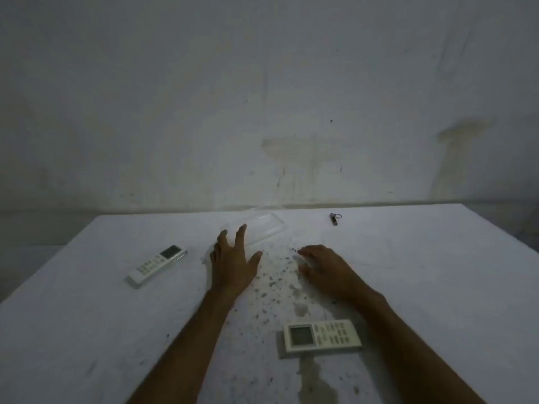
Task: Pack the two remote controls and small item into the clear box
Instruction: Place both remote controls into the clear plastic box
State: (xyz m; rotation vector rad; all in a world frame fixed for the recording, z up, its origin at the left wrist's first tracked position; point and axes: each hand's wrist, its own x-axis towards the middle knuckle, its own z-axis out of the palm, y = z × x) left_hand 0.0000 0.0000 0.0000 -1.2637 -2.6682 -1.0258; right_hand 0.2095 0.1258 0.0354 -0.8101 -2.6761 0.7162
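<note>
Clear box (264, 228): empty. Two remotes (157, 265) (322, 336), small item (334, 218) unpacked on table (437, 287). Left hand (233, 262) spread wide, right hand (323, 269) loosely curled; both hold nothing.

A clear box (264, 228) lies mid-table, a slim white remote (156, 265) left, a broad remote (322, 336) near, a small dark item (334, 218) far right.

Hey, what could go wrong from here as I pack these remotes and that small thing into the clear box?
The clear plastic box barely shows against the white table, so the reaching left hand may knock it toward the far edge. The small dark item with a metal ring lies near that edge and could slide off. The wide white remote sits under the right forearm and might get swept.
</note>
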